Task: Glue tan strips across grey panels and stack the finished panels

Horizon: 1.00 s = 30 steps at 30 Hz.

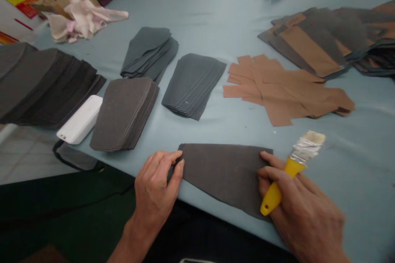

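Note:
A flat piece of dark grey leather-like material (222,176) lies at the table's near edge, tapering toward the right. My left hand (157,191) pinches its left end between thumb and fingers, lifting that corner slightly. My right hand (299,209) grips a flat paintbrush (300,152) with a yellow handle, a metal ferrule and pale, stiff-looking bristles pointing away from me. The fingertips of that hand rest on the right end of the dark piece.
Stacks of dark grey cut pieces (123,115) stand left and centre on the pale blue table cover (234,20). Tan cut pieces (286,90) lie scattered at right, beside a white box (80,119). A crumpled pale cloth (83,18) sits at the far left.

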Motion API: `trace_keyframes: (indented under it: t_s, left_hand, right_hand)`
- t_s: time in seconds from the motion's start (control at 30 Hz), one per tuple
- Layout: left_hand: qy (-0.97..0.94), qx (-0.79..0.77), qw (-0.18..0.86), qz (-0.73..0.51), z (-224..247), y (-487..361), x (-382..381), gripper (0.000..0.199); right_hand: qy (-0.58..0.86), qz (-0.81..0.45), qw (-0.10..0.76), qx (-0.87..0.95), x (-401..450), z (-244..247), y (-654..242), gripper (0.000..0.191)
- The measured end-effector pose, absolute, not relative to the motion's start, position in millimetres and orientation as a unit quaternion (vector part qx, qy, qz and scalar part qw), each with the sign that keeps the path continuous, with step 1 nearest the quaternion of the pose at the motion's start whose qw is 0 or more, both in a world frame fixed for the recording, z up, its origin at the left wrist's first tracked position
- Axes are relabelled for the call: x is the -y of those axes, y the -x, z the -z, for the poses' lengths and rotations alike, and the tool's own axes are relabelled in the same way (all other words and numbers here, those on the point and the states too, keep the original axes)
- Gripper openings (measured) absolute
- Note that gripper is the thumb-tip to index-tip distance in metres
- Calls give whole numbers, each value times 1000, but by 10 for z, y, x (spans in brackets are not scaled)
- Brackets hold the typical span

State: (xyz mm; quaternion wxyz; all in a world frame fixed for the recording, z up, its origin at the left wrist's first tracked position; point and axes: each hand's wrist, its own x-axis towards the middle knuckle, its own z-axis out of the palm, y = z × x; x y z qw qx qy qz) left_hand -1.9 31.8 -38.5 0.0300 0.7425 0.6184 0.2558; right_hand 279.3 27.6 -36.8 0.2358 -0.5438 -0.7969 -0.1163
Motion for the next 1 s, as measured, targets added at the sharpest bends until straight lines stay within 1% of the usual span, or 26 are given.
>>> trace_keyframes:
  t_s: [0.07, 0.2, 0.23, 0.4, 0.5, 0.63, 0.77, 1.0]
  left_hand:
    - [-745, -611, 18, -267, 341, 16, -315, 14]
    - [-755, -591, -53, -278, 188, -102, -327, 16]
    - [-765, -578, -51, -279, 152, -158, -336, 18]
    - [-835, -480, 30, -268, 111, -488, -412, 28]
    - [-866, -444, 35, -226, 198, -612, -462, 37]
    - [-881, -436, 31, -181, 331, -661, -504, 47]
    - [-883, -440, 32, -163, 388, -672, -506, 47]
    - [-869, -459, 34, -183, 445, -713, -488, 44]
  right_hand:
    - [542, 123, 241, 795, -284, 371, -2786, 11]
    - [549, 120, 244, 791, -274, 380, -2788, 11]
    - [549, 117, 247, 790, -271, 385, -2788, 11]
    - [552, 104, 255, 787, -272, 411, -2782, 13]
    - [553, 98, 255, 787, -273, 420, -2780, 12]
    - [556, 93, 251, 787, -266, 415, -2779, 10]
    - [557, 90, 249, 787, -262, 404, -2773, 10]
    - [538, 73, 251, 802, -292, 395, -2827, 8]
